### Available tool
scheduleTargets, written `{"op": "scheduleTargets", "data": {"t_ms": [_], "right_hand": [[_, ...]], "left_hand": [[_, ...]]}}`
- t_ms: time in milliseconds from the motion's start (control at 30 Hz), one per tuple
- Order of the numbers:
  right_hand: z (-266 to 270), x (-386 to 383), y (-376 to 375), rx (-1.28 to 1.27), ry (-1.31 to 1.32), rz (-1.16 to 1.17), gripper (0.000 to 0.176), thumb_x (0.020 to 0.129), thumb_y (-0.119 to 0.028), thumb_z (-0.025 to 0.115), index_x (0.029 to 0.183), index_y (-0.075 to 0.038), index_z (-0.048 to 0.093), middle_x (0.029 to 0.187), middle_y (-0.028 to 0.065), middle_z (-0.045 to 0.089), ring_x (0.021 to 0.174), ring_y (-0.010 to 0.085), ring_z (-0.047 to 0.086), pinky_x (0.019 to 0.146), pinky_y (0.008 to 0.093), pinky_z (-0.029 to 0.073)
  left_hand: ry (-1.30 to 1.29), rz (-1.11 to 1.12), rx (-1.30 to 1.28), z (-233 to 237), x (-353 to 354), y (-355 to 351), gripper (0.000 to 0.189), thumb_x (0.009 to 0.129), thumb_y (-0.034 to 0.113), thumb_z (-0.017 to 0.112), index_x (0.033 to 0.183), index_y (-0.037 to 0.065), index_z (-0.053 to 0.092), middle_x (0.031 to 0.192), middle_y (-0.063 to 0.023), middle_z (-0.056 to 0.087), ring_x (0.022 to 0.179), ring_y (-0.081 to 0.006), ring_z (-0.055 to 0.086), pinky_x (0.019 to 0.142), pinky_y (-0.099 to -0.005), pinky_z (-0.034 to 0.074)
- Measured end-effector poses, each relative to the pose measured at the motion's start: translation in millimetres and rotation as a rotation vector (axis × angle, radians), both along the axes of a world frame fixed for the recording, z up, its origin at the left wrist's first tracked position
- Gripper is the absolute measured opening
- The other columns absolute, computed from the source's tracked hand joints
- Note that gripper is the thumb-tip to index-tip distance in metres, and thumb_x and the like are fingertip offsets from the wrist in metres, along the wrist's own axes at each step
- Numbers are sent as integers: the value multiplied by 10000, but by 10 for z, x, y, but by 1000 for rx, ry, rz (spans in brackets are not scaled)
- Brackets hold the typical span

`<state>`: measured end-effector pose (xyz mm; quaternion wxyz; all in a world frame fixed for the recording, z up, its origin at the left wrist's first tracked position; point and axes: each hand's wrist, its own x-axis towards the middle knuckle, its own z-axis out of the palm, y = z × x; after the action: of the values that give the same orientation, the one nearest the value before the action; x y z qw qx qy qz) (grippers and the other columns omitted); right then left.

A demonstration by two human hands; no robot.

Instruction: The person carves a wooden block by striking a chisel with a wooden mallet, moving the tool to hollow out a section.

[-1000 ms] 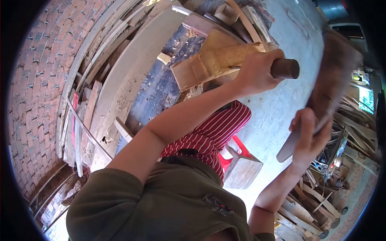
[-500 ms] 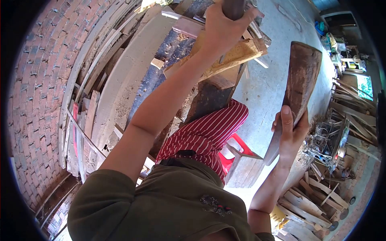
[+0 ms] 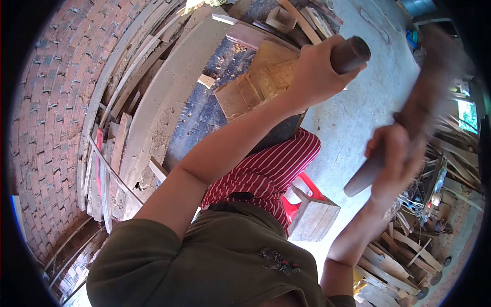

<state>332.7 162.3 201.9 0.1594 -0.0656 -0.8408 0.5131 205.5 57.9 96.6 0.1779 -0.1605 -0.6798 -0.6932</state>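
My left hand (image 3: 319,77) is wrapped round the dark, round handle (image 3: 353,53) of a tool, above the right side of the workbench. Its other end is hidden behind my hand and forearm. My right hand (image 3: 394,153) grips a heavy wooden mallet (image 3: 422,107) by its narrow end, off to the right over the floor. The mallet's broad end is smeared by motion. Beneath my left forearm, a yellowish wooden workpiece (image 3: 255,84) with cut edges lies on the dark workbench (image 3: 192,117). The mallet and the handle are apart.
A small wood block (image 3: 206,81) and shavings lie on the bench. My leg in striped trousers (image 3: 266,163) is against it. A red stool (image 3: 309,187) and a wooden box (image 3: 314,217) stand at right. Planks (image 3: 128,97) line the brick wall (image 3: 56,102); scrap wood (image 3: 399,261) is piled right.
My left hand has moved right and down with the tool, turning the handle's end into view. My right hand has swung the mallet up and to the right. More of the workpiece shows.
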Motion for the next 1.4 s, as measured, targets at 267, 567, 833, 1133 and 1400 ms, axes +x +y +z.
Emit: {"op": "scheduleTargets", "data": {"t_ms": [267, 567, 833, 1133, 1400], "right_hand": [[-43, 74, -36, -63, 165, -18, 317, 952, -187, 595, 1133, 64, 526, 657, 60, 569, 535, 122, 522, 490, 251, 407], [-43, 244, -4, -96, 95, 9, 342, 940, -178, 630, 1169, 40, 499, 661, 53, 557, 531, 105, 513, 490, 245, 406], [-228, 192, 153, -64, -83, -44, 503, 905, -321, 705, 1198, 44, 522, 701, 40, 574, 550, 100, 514, 493, 252, 420], [-322, 306, 166, -109, -181, -70, 480, 918, -309, 688, 1194, 45, 517, 658, 32, 550, 534, 84, 508, 483, 234, 408], [14, 127, 25, -90, 176, 65, 341, 976, -240, 571, 1133, 59, 518, 655, 70, 568, 529, 123, 528, 485, 256, 419]], "left_hand": [[25, 19, 73, -22, 122, 6, 264, 717, 202, 804, 874, 84, 626, 687, -152, 647, 656, -345, 675, 594, -396, 517], [35, -67, -69, -222, 228, 96, 272, 695, 212, 802, 860, 113, 609, 680, -108, 655, 657, -334, 667, 592, -425, 502], [18, 87, -9, -200, -197, 24, 302, 732, 280, 826, 897, 86, 663, 720, -124, 685, 653, -270, 689, 603, -385, 518], [-151, -12, 83, 34, -309, -367, 322, 831, 282, 781, 783, 36, 579, 617, -40, 553, 551, -148, 506, 533, -338, 424], [24, 14, 52, -42, -80, -221, 347, 746, 291, 834, 911, 36, 666, 743, -122, 685, 649, -218, 669, 639, -338, 524]]}}
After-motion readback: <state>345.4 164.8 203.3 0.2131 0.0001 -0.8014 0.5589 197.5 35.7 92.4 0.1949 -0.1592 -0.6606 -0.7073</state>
